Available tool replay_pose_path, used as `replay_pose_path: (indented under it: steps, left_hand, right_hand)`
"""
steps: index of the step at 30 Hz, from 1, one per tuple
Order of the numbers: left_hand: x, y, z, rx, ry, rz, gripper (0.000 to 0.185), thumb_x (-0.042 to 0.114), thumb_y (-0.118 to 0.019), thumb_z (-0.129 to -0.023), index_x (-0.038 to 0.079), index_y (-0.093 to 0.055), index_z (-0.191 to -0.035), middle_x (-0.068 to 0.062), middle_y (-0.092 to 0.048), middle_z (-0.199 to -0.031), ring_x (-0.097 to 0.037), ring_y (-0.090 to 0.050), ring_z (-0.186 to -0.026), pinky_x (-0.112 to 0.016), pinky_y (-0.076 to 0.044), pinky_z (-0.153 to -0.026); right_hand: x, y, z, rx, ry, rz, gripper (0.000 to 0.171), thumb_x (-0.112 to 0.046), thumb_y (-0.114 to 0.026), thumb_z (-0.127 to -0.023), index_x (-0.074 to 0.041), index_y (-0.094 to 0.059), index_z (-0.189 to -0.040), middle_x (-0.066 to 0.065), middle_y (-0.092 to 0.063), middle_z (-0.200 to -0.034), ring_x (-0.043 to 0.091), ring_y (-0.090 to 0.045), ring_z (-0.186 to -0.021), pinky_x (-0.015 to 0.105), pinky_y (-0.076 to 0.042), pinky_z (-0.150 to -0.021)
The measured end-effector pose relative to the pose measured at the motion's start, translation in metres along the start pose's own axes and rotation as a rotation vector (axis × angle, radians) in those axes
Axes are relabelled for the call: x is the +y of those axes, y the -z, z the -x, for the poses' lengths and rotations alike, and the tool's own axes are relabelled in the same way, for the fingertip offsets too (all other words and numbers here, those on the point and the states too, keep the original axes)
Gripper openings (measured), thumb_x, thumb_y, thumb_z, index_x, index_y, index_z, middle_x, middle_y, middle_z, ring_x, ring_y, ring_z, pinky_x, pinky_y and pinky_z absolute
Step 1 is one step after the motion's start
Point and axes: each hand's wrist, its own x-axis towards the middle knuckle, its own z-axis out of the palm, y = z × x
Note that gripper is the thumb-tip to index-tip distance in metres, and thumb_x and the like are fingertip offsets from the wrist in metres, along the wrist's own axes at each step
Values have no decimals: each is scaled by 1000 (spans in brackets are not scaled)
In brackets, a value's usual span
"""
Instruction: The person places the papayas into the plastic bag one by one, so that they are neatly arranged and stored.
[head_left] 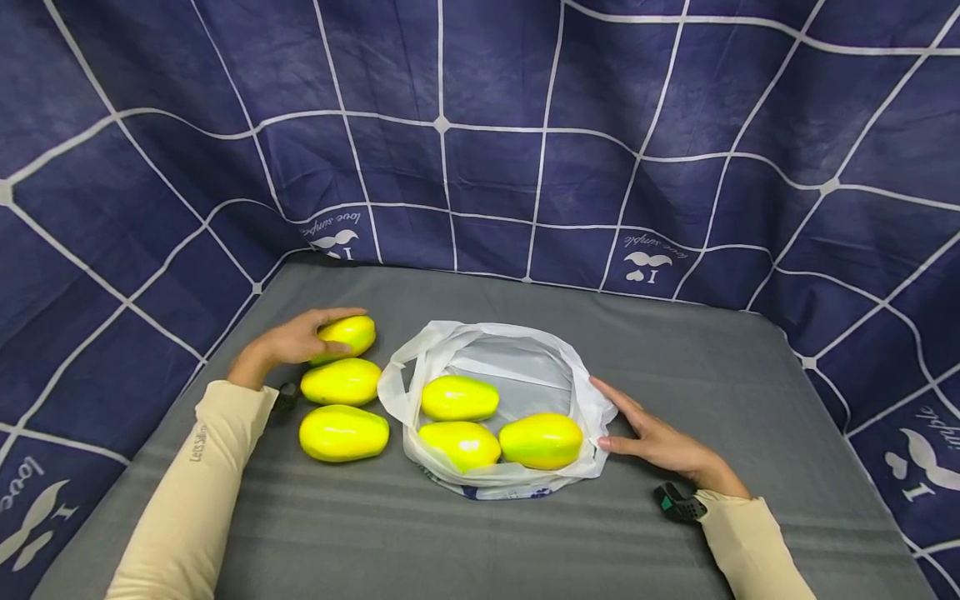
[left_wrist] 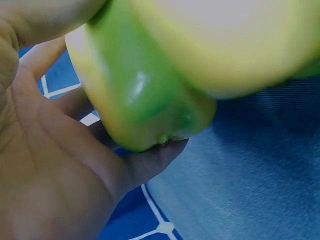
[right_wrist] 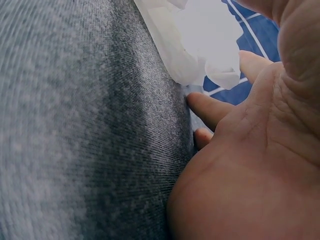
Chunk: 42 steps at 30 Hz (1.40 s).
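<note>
On the left, my left hand (head_left: 291, 340) grips the farthest papaya (head_left: 356, 333) of a column, fingers over its far side and thumb on the near side. Its green end (left_wrist: 145, 100) shows between the fingers in the left wrist view. Two more yellow papayas, a middle one (head_left: 341, 382) and a near one (head_left: 343, 433), lie just in front of it. A white plastic bag (head_left: 517, 358) stands with its mouth spread, three papayas (head_left: 542, 440) inside. At the bag's right side rests my right hand (head_left: 663, 437), thumb and fingers extended and spread against the plastic.
Grey cloth (head_left: 465, 550) covers the table. A dark blue curtain (head_left: 495, 167) with white grid lines rises along the back and both sides. The bag's handle loop (head_left: 395, 383) leans toward the papayas on the left.
</note>
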Motion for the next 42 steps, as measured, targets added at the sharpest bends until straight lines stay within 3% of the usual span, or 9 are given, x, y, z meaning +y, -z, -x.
replay_pose_path:
  steps: [7, 17, 27, 35, 42]
  left_hand:
    - [14, 9, 1, 17, -5, -18, 64, 7, -66, -94, 10, -41, -153, -21, -52, -142, -38, -44, -126, -59, -32, -111]
    - [37, 14, 0, 55, -95, -77, 63, 8, -69, -93, 6, -43, -151, -23, -49, -147, -37, -45, -127, -57, -32, -109]
    - [68, 17, 0, 76, -107, -152, 63, 9, -69, -93, 12, -45, -151, -19, -49, -148, -35, -46, -125, -54, -35, -106]
    - [94, 11, -6, 67, -175, -156, 62, 9, -70, -93, 12, -47, -150, -16, -52, -145, -32, -49, -122, -50, -39, -102]
    - [115, 5, -11, 56, -276, -135, 59, 3, -69, -92, 7, -50, -147, -18, -53, -145, -34, -48, -128, -54, -38, -108]
  right_hand:
    - [-1, 1, 0, -1, 1, -15, 90, -27, -73, -92, -35, -15, -161, 5, -10, -169, 39, -10, -151, 71, -12, -113]
    - [-1, -2, 2, 7, -2, 3, 90, -29, -73, -92, -35, -15, -161, 8, -11, -168, 39, -12, -151, 73, -14, -111]
    - [2, -6, -1, 0, 9, 3, 90, -30, -73, -92, -37, -14, -161, 6, -11, -168, 38, -11, -151, 72, -14, -111]
    - [3, -5, 1, 8, 5, -1, 91, -28, -73, -92, -36, -14, -161, 7, -10, -169, 39, -9, -152, 73, -12, -112]
    - [0, -3, 1, 7, -17, 5, 90, -31, -73, -92, -38, -15, -160, 7, -10, -168, 39, -10, -151, 74, -13, -111]
